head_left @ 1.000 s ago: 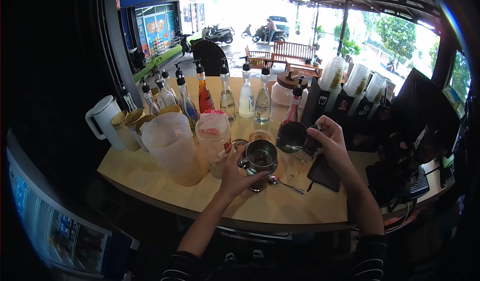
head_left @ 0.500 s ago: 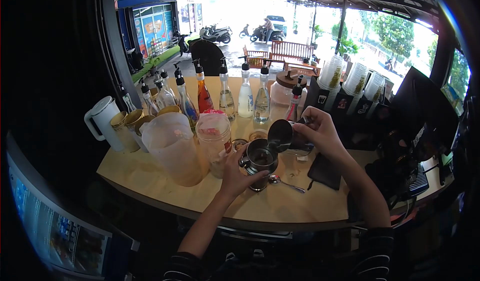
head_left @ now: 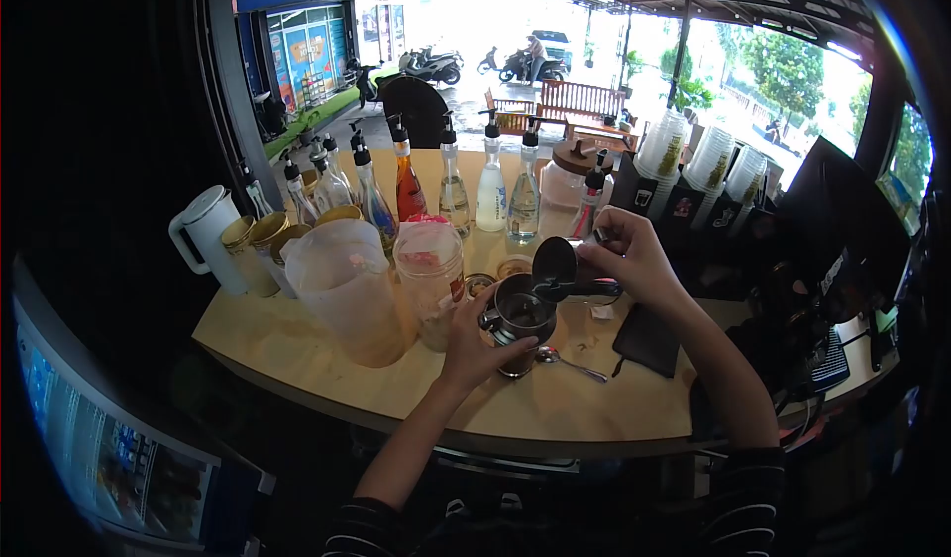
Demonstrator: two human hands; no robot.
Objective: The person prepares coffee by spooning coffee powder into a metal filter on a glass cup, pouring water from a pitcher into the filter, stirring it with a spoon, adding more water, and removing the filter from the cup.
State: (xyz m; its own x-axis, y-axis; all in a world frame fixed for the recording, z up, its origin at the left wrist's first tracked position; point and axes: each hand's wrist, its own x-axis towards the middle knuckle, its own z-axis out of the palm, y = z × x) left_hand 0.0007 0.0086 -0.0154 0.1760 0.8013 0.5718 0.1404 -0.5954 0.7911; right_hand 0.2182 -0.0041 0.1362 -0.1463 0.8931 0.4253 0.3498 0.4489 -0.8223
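Note:
My left hand (head_left: 477, 347) is wrapped round a metal cup (head_left: 525, 311) that stands over the wooden counter (head_left: 466, 413). With my right hand (head_left: 626, 252) I hold a dark metal pitcher (head_left: 556, 263) by its handle, tilted so that its rim is over the left cup. The stream between them is too small to make out clearly. Just right of the cup lies a spoon (head_left: 573, 364), and a dark cloth (head_left: 646, 341) is below my right forearm. A clear plastic jar (head_left: 429, 279) stands close to my left hand.
A large translucent pitcher (head_left: 347, 294) and a white jug (head_left: 210, 240) stand left. Several pump bottles (head_left: 490, 185) line the back, beside a wooden-lidded jar (head_left: 573, 195). Stacked plastic cups (head_left: 661, 146) and a dark screen (head_left: 842, 220) are right. A person (head_left: 536, 58) is outside near motorbikes.
The pitcher in my right hand has moved left and tipped over the cup, and my right hand has risen slightly. My left hand has stayed on its cup.

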